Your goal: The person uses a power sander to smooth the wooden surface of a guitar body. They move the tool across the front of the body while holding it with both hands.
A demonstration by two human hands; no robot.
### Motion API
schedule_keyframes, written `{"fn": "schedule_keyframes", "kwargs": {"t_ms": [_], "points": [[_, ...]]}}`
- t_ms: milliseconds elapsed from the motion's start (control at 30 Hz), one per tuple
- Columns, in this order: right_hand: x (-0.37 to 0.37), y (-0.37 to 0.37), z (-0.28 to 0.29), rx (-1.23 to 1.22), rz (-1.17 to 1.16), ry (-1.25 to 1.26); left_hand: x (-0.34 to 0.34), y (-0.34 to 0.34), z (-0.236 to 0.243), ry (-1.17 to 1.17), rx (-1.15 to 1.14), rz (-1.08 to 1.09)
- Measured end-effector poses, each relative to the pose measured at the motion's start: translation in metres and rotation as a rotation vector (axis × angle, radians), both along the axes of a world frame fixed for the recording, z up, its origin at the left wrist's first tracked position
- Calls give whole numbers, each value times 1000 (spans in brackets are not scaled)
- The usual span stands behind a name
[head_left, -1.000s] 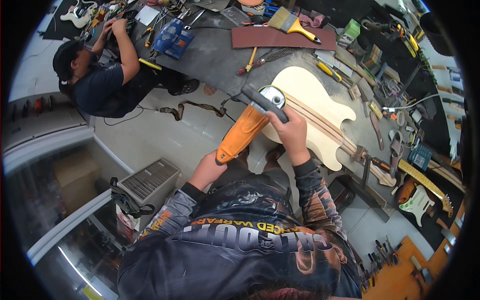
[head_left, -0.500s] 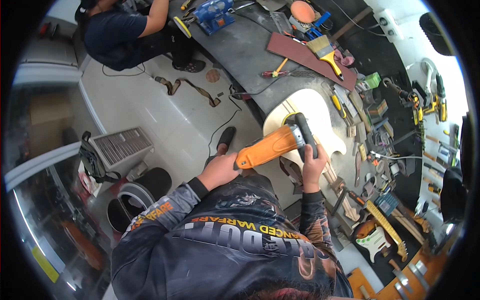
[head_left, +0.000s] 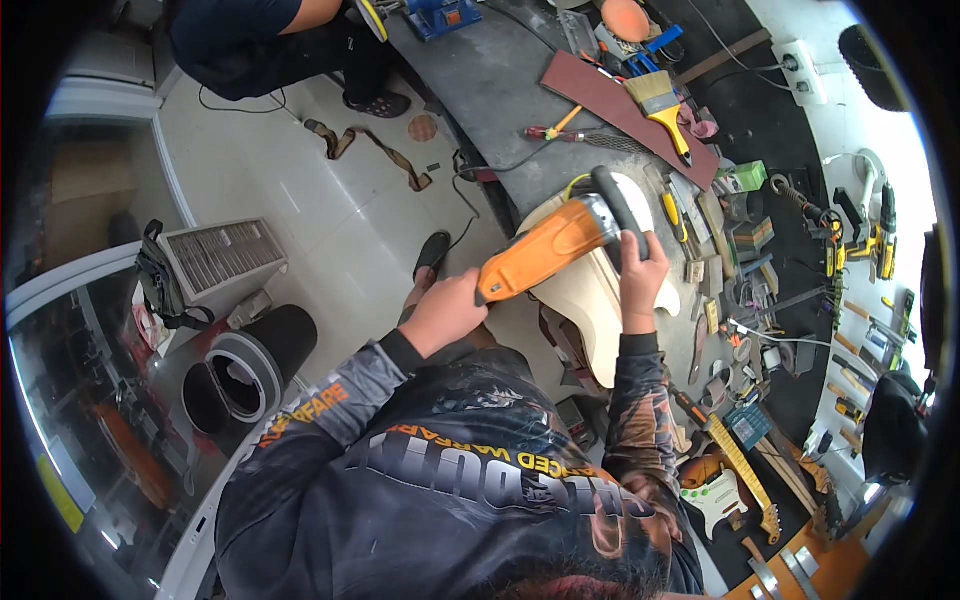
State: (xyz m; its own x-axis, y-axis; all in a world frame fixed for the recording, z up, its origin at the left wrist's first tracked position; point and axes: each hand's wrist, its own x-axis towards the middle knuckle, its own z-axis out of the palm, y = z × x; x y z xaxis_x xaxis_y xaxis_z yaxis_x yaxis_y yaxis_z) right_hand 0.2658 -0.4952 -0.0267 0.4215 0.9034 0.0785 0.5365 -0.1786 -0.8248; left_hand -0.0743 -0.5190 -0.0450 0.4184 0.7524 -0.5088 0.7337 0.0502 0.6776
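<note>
Both my hands hold an orange angle polisher (head_left: 545, 250) that slants over a pale wooden guitar body (head_left: 590, 310). At the tool's rear end, my left hand (head_left: 450, 310) is wrapped round the casing. My right hand (head_left: 643, 275) grips the black front handle (head_left: 618, 200). Much of the guitar body is covered by the tool and my right hand. The polisher's disc is hidden beneath its head, so I cannot tell whether it touches the wood.
A grey workbench (head_left: 470, 95) carries a wide paintbrush (head_left: 658, 110), a reddish-brown board (head_left: 590, 90) and a hammer (head_left: 565, 122). Wood blocks and tools crowd its right side. Another person (head_left: 300, 60) sits at the upper left by a blue bench grinder (head_left: 440, 18). A black bin (head_left: 285, 345) stands left.
The polisher has moved slightly up and right with both my hands on it. The guitar body's pose has changed, its lower edge now nearer me. My view has shifted.
</note>
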Motion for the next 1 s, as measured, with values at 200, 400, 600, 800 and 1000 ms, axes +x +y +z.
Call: {"fn": "schedule_keyframes", "kwargs": {"t_ms": [200,400,600,800,1000], "points": [[38,-23,-20,-56,-89,10,-8,-10,8,-168,47,-77],[-14,-38,6,-90,117,-34,-48,-61,11,-179,-95,90],[-17,-30,-1,-66,160,-27,-50,-79,8,-181,-79,141],[61,20,-28,-61,14,-45,11,-35,-11,-275,-8,164],[60,-4,-24,-46,34,81,5,-42,-9,-247,11,98]]}}
